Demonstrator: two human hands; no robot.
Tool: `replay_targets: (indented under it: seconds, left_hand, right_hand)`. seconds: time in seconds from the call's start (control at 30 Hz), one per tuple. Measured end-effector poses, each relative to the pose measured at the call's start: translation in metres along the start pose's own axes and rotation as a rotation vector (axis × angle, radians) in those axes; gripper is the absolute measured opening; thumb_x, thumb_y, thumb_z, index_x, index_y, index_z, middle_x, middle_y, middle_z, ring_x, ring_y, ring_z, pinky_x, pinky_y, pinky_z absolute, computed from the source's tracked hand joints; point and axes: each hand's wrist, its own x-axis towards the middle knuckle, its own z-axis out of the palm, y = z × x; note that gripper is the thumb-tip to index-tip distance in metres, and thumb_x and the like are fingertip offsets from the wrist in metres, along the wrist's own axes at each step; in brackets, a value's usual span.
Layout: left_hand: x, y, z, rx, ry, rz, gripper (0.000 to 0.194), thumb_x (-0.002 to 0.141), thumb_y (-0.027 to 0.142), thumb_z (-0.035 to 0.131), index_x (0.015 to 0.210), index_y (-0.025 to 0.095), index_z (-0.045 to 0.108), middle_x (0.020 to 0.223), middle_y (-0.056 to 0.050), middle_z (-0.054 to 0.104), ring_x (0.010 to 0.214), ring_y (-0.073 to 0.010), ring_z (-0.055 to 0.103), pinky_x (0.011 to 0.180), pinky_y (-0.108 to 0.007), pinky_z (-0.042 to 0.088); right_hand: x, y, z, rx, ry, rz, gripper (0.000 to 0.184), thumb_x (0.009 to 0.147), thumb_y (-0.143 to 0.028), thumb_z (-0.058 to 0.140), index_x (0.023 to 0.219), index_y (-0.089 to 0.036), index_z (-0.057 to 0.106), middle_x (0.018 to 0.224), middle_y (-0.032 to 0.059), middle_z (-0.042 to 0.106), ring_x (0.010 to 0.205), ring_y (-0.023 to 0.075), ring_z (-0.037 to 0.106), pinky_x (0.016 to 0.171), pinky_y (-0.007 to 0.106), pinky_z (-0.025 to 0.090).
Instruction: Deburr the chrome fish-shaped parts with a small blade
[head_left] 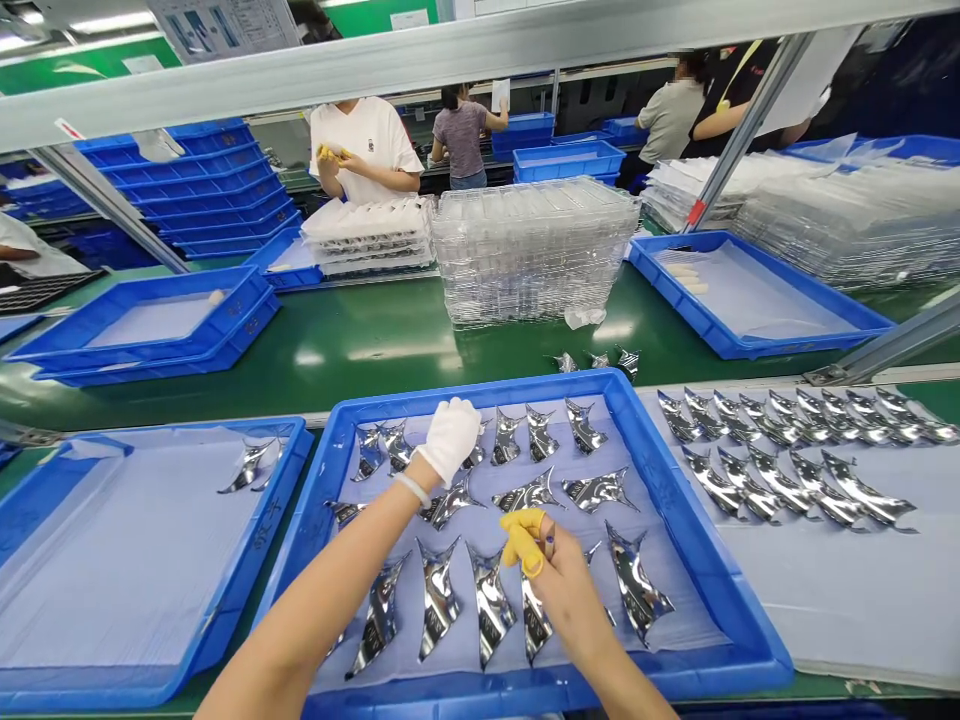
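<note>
My left hand [451, 438], in a white glove, is over the back row of shiny chrome-like parts in the blue tray [551, 692]. Its fingers curl down and away from me, so whatever they hold is hidden. A chrome part [507, 436] lies just right of that hand. Yellow finger covers sit on the fingertips of my right hand [551, 565]. That hand hovers above the front row with its fingers bent together, and nothing shows in them. Below it, a chrome part [535, 622] is partly covered. Three rows of these curved, pointed parts lie on a pale liner.
On the left stands another blue tray [97, 560] with chrome parts in its far corner. More parts [780, 478] lie in rows on a white sheet at right. Beyond are stacked clear plastic trays [536, 250], blue bins [202, 185] and co-workers. A metal rail [420, 65] crosses above.
</note>
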Motion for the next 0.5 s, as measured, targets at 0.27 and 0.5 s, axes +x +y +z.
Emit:
replay_targets:
  seconds: [0.27,0.5]
  left_hand:
    - [-0.076,-0.006,-0.058,-0.635,0.136,0.040,0.033,0.102,0.041,0.052,0.113,0.017,0.073,0.121,-0.014,0.077,0.112,-0.0273,0.072,0.101,-0.042,0.055]
    - [-0.152,0.027,-0.068,-1.414,0.174,-0.181,0.042,0.085,0.052,0.078,0.108,0.017,0.080,0.117,-0.017,0.080,0.106,-0.0320,0.076,0.094,-0.041,0.060]
  right_hand:
    - [-0.003,-0.002,0.000,0.122,0.041,0.004,0.038,0.085,-0.056,0.073,0.092,-0.019,0.065,0.058,-0.0087,0.040,0.051,0.0100,0.026,0.048,0.024,0.021]
    - [-0.016,-0.021,0.017,0.331,-0.322,0.043,0.048,0.085,-0.066,0.075,0.078,-0.021,0.057,0.055,-0.0112,0.034,0.048,0.0069,0.022,0.046,0.024,0.020]
